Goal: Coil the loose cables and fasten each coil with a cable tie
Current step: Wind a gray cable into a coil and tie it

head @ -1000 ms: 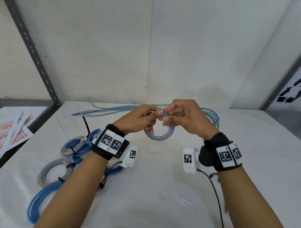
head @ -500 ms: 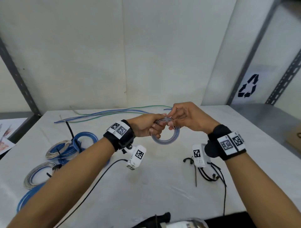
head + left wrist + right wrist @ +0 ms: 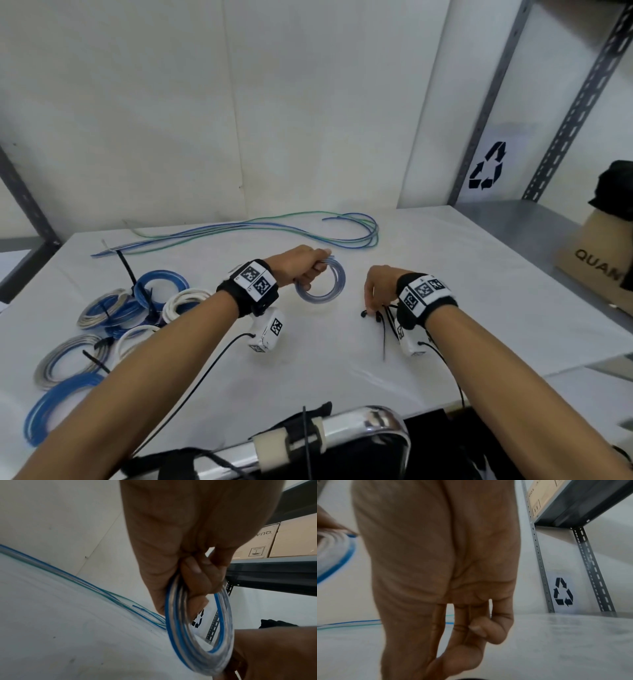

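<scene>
Left hand (image 3: 301, 270) grips the new coil (image 3: 322, 286) w/ curled fingers, just above mid table (image 3: 479, 274). Right hand (image 3: 378, 287) reaches down to the black cable ties (image 3: 383, 320) near the front edge; can't tell if it has one yet. If the left grip slips, the coil could spring open

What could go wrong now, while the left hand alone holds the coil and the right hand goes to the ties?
The coil has no tie yet; only the left hand grips it at one spot, so its turns may spring loose. The right hand reaches into bunched black cable ties and may lift several together.
</scene>
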### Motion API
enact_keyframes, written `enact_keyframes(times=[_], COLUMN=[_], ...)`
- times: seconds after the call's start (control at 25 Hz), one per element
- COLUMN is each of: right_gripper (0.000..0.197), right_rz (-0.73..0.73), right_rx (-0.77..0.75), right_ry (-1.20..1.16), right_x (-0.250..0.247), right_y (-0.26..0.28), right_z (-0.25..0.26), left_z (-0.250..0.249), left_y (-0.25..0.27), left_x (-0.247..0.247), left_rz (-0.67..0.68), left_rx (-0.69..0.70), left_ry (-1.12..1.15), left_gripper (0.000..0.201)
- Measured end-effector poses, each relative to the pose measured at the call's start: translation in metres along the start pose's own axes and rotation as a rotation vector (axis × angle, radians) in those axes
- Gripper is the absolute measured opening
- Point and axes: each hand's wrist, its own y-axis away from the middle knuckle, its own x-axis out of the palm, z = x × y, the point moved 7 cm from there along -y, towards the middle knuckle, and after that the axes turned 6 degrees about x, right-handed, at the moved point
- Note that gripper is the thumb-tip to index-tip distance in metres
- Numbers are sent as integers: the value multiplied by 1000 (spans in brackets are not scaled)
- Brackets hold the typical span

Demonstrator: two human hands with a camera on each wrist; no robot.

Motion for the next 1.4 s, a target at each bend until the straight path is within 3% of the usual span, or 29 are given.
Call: enact_keyframes(times=[0.08,0.16,0.24,0.36,0.44,0.52,0.64,0.76,1.0,1.12,1.24,1.32,1.4], right_gripper=[6,16,24,16,11,10,4,16,12,2,21,22,15], right_rz=[11,-8,-87,-232,-303,-326,-211,-118,-226,-137,-29,-77,-215], right_rx=[-16,-34,-55,-101,-151,-259,-480,-594,-543,-603,-669,-695,-689], right_ry=[15,29,-48,-230,-419,-775,-1081,-1115,-1300,-1334,-1409,-1370,-1260], right_x=[0,-4,-19,-44,-56,-66,-72,-70,-76,-75,-71,-72,-76], right_y=[-1,-1,-1,0,3,8,17,14,3,2,7,13,20], right_z=[1,3,7,18,31,50,95,130,152,167,175,176,177], left_z=[1,5,10,16,18,21,26,24,20,21,24,22,18], left_y=[3,5,5,6,6,6,8,13,23,25,29,33,37], left_x=[-7,-17,-28,-43,-55,-70,-94,-117,-138,-139,-145,-147,-148], left_rz=[-22,-60,-114,-196,-250,-319,-419,-524,-655,-694,-722,-728,-731], left_rx=[20,37,47,56,68,81,113,165,258,275,269,264,281], left_ry=[41,84,126,148,167,198,247,264,165,132,190,218,234], left_gripper=[48,48,48,49,48,47,46,47,47,47,46,46,46])
